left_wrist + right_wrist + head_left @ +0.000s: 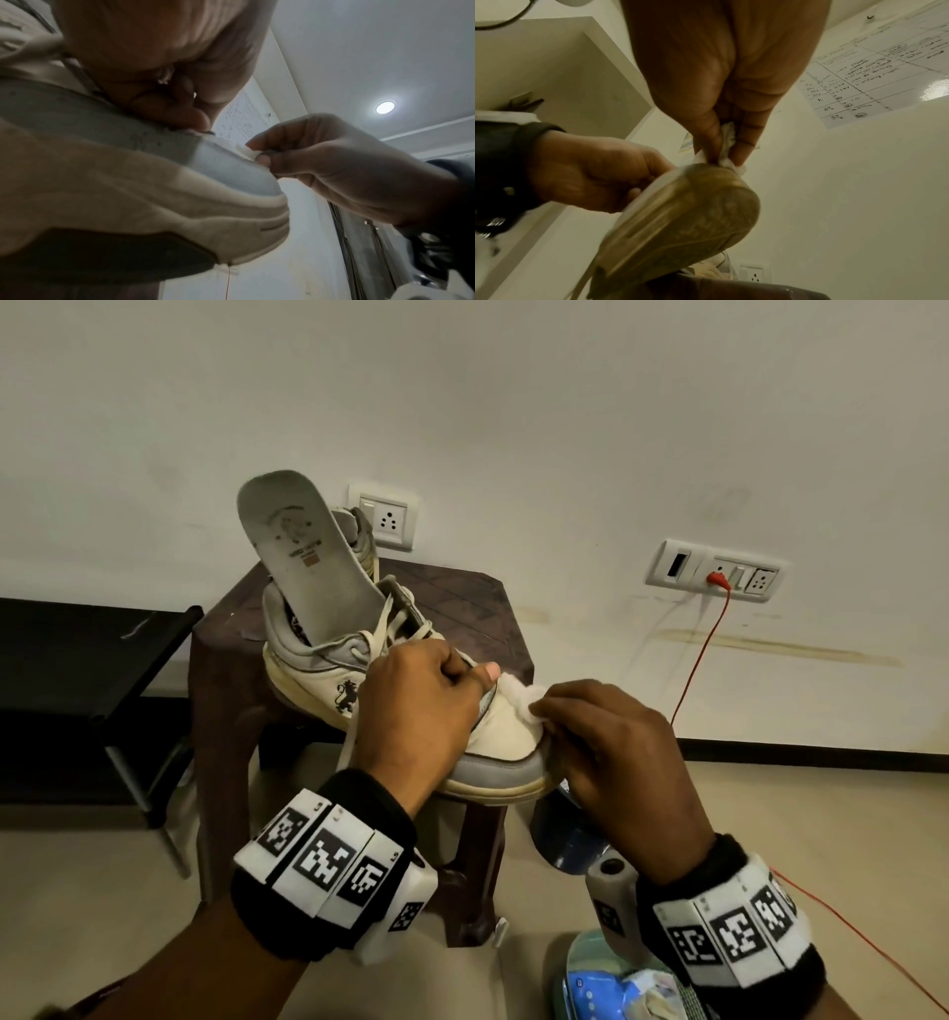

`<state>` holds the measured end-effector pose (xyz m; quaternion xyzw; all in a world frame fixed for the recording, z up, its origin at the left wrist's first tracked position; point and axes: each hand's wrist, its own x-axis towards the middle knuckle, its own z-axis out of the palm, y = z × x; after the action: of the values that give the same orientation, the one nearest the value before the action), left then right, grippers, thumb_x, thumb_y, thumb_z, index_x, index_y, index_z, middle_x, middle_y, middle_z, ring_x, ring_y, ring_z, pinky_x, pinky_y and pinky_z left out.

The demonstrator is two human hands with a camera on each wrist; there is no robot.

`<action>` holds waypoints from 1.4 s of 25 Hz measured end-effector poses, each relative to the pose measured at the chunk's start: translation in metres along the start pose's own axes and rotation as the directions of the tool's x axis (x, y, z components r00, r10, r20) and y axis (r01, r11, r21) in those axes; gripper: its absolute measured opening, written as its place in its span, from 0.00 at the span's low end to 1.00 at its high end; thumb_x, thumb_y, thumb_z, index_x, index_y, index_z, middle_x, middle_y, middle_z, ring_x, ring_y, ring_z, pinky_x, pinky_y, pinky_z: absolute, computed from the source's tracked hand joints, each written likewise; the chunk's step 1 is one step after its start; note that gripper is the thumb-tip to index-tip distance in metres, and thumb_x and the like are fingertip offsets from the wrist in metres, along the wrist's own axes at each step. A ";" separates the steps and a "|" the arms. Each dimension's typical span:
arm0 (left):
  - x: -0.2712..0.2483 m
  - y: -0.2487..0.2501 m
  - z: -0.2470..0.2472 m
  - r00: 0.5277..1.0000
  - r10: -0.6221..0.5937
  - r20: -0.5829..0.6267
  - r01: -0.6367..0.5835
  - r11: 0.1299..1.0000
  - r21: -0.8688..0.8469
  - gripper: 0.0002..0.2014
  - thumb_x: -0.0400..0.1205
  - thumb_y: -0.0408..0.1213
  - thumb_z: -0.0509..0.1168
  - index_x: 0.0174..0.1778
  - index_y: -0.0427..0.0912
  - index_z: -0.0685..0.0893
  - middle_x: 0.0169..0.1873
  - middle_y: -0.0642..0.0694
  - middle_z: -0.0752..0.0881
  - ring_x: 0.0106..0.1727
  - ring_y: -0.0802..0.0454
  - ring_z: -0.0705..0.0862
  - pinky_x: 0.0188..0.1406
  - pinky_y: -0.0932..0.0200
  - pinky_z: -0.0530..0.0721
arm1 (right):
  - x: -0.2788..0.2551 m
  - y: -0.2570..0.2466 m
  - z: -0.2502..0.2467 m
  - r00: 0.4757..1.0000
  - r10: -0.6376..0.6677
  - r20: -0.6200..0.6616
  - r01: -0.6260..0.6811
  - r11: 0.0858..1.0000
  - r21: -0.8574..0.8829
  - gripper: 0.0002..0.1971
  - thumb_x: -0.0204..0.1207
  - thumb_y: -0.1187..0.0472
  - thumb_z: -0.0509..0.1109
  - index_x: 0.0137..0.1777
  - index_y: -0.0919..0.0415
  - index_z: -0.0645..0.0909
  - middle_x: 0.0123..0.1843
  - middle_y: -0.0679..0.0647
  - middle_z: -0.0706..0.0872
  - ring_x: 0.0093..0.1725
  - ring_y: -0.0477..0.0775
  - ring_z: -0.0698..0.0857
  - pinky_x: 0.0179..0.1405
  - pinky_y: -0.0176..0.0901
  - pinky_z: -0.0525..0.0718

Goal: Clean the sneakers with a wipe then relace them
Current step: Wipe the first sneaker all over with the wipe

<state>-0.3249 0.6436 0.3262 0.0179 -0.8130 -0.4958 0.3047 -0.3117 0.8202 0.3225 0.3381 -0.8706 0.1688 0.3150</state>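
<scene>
A cream and grey sneaker (506, 737) is held up above a brown plastic stool (462, 603), its grey insole (303, 552) sticking up out of the opening and loose laces (382, 629) hanging. My left hand (426, 706) grips the sneaker round its middle, thumb on top. My right hand (611, 747) pinches a white wipe (518, 698) against the toe. The left wrist view shows the toe (231, 168) and the right hand's fingertips (262, 158) on the wipe. From below, the right wrist view shows the sole (680, 219) and the wipe (727, 138). A second sneaker (362, 536) stands behind on the stool.
A pack of wipes (621, 988) lies on the floor at the lower right, beside a blue roll (565, 834). A red cable (703, 649) runs from a wall socket (719, 572) down to the floor. A black folding stand (102, 670) is at the left.
</scene>
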 end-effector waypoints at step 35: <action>0.004 -0.003 -0.003 0.935 -0.144 0.324 0.176 0.981 -0.074 0.11 0.81 0.34 0.68 0.33 0.35 0.88 0.27 0.40 0.88 0.20 0.51 0.84 0.23 0.59 0.83 | 0.014 -0.021 0.025 0.999 -0.037 0.018 0.035 0.995 0.089 0.11 0.73 0.62 0.66 0.51 0.60 0.88 0.48 0.54 0.89 0.47 0.52 0.86 0.46 0.43 0.87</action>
<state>-0.3276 0.6383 0.3269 -0.0115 -0.8208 -0.5564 0.1292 -0.3161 0.7850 0.3149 0.3690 -0.8590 0.1984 0.2941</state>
